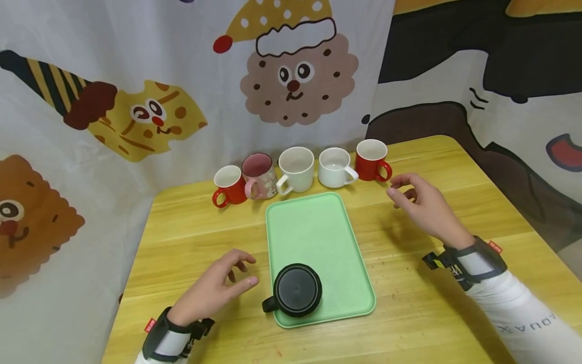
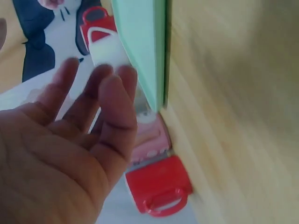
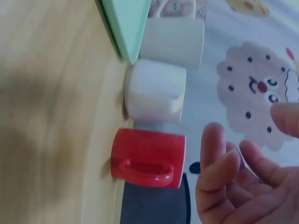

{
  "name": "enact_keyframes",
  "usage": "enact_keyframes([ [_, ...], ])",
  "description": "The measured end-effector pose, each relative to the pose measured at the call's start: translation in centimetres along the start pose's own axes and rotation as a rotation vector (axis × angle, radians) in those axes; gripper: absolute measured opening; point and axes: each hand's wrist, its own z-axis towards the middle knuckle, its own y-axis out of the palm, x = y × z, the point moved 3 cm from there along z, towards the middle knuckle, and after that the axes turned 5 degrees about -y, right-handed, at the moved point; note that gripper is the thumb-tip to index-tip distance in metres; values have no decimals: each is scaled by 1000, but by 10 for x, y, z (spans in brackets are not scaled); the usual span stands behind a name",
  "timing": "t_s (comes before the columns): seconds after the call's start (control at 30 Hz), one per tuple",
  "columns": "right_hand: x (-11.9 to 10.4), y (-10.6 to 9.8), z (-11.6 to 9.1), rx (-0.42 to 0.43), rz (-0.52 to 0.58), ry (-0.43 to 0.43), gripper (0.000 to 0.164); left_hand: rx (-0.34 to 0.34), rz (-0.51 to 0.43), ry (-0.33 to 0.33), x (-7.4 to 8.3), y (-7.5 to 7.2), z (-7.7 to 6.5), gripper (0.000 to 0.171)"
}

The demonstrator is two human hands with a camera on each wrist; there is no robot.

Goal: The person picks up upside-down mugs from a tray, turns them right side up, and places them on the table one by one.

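Observation:
My right hand (image 1: 423,207) hovers with loosely bent fingers beside the handle of a red mug (image 1: 369,164) at the right end of a row. Nothing is in it; the right wrist view shows that red mug (image 3: 148,156) just past the fingers. Left of the green tray (image 1: 313,232), my left hand (image 1: 215,288) is held over the table, fingers relaxed, thumb toward the tray. A black mug (image 1: 297,290) stands upside down on the tray's near left part, its handle pointing left over the rim, close to my left thumb.
Along the table's back edge stand another red mug (image 1: 231,186), a pink patterned mug (image 1: 261,177), a large cream mug (image 1: 297,169) and a low white cup (image 1: 334,168), all upright. A printed curtain (image 1: 182,30) hangs right behind them. The wooden table (image 1: 191,222) extends around the tray.

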Motion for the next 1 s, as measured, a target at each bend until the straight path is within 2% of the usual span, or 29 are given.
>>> enact_keyframes([
  [0.2,-10,12,-18,-82,-47,-77,36,-181,-135,33,0,12,-4,31],
  [0.43,-17,22,-33,-163,-35,-76,35,-326,-261,40,1,28,-7,24],
  [0.57,-18,29,-38,-182,-19,-87,34,-343,-291,36,0,34,-6,18],
  [1.0,-13,51,-54,-184,20,-165,29,-364,-291,33,-8,50,-5,10],
])
